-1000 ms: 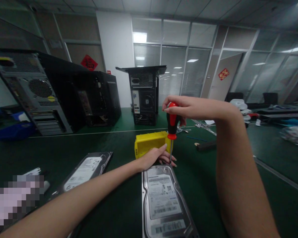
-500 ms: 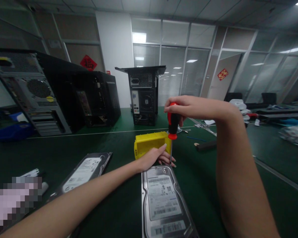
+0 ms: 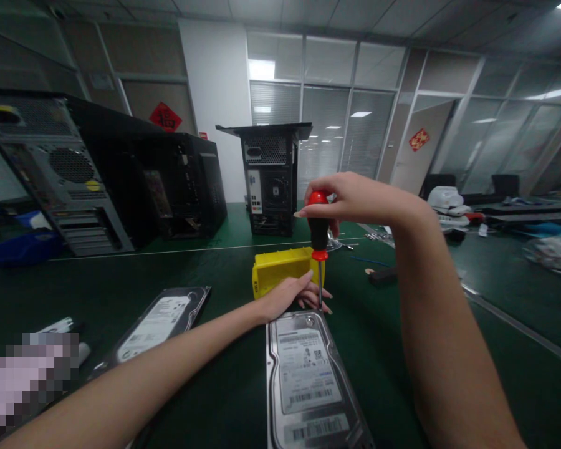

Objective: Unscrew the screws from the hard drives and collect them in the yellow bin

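Observation:
My right hand (image 3: 334,199) is wrapped round the red and black handle of a screwdriver (image 3: 318,234). The screwdriver stands nearly upright, its tip down at the far right corner of a silver hard drive (image 3: 306,368). Whether the tip sits in a screw is too small to tell. Across the far end of that drive lies my left hand (image 3: 299,293), its fingers stretched out and the thumb apart, close beside the shaft. A yellow plastic bin (image 3: 280,268) lies just behind my left hand, its open side facing me.
Another hard drive (image 3: 163,318) lies left of my left forearm. Computer cases (image 3: 271,181) stand at the back and a large open one (image 3: 60,174) at left. A dark bar (image 3: 382,275) lies to the right, with a clear plastic bag (image 3: 554,252) farther right.
The screwdriver handle and my right hand have shifted slightly left, and my grip has turned a little. My left hand and the hard drive have stayed put.

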The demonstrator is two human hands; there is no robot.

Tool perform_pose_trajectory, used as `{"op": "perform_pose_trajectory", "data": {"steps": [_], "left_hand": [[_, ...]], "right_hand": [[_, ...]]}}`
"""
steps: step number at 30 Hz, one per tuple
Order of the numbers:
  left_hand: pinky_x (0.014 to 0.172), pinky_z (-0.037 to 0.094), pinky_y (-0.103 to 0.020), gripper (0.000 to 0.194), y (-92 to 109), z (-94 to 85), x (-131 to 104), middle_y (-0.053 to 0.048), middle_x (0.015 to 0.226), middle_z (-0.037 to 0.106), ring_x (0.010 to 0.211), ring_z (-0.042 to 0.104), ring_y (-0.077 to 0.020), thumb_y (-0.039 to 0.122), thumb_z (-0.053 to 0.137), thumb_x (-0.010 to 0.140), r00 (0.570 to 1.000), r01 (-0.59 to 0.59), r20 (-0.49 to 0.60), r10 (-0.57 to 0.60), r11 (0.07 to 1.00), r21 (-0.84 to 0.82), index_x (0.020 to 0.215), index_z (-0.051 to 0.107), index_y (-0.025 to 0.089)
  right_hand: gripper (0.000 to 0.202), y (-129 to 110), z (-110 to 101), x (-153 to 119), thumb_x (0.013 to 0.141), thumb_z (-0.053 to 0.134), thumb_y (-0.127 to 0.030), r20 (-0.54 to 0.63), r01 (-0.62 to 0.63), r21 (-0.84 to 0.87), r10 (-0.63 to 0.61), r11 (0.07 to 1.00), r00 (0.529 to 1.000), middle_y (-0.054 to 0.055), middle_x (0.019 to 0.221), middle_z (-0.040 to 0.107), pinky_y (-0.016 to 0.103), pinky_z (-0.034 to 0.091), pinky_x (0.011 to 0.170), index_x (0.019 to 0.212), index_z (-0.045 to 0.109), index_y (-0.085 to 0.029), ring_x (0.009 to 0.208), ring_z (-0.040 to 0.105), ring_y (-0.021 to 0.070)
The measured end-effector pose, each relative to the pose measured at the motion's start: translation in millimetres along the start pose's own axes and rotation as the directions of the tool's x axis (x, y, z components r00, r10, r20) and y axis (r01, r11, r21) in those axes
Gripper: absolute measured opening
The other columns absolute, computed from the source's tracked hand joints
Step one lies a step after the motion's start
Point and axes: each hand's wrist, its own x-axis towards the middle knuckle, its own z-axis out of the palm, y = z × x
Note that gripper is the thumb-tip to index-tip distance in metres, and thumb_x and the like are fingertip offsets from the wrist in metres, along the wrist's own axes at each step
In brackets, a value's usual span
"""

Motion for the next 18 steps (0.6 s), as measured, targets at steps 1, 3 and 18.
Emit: {"op": "perform_pose_trajectory", "data": {"steps": [1, 3, 18], "left_hand": [[0.074, 0.041, -0.029, 0.072, 0, -0.3, 0, -0.015, 0.099, 0.071, 0.089, 0.063, -0.0182, 0.057, 0.014, 0.095, 1.000, -0.003, 0.009, 0.003, 1.000, 0.004, 0.114, 0.063, 0.008], [0.074, 0.040, -0.029, 0.071, -1, -1.0, 0, -0.014, 0.098, 0.071, 0.087, 0.062, -0.0175, 0.057, 0.014, 0.095, 1.000, -0.005, 0.019, 0.005, 1.000, 0.007, 0.116, 0.062, 0.008], [0.080, 0.043, -0.032, 0.065, -1, 0.9, 0, -0.015, 0.101, 0.071, 0.089, 0.064, -0.0186, 0.052, 0.020, 0.097, 1.000, 0.026, 0.007, -0.026, 1.000, 0.000, 0.116, 0.061, 0.006]], "right_hand": [[0.034, 0, 0, -1, 0.081, 0.059, -0.049, -0.001, -0.005, -0.001, 0.005, 1.000, 1.000, 0.004, 0.083, 0.066, 0.027, 0.050, 0.059, 0.091, 0.057, -0.017, 0.061, 0.062, 0.0139], [0.034, 1, -1, -1, 0.081, 0.059, -0.050, 0.008, -0.007, -0.002, 0.007, 1.000, 1.000, 0.004, 0.082, 0.067, 0.027, 0.050, 0.059, 0.091, 0.057, -0.017, 0.062, 0.062, 0.0140], [0.035, 10, -6, -10, 0.082, 0.056, -0.048, -0.045, 0.005, -0.026, -0.006, 1.000, 0.999, 0.004, 0.077, 0.066, 0.027, 0.047, 0.056, 0.093, 0.062, -0.016, 0.064, 0.062, 0.0144]]}}
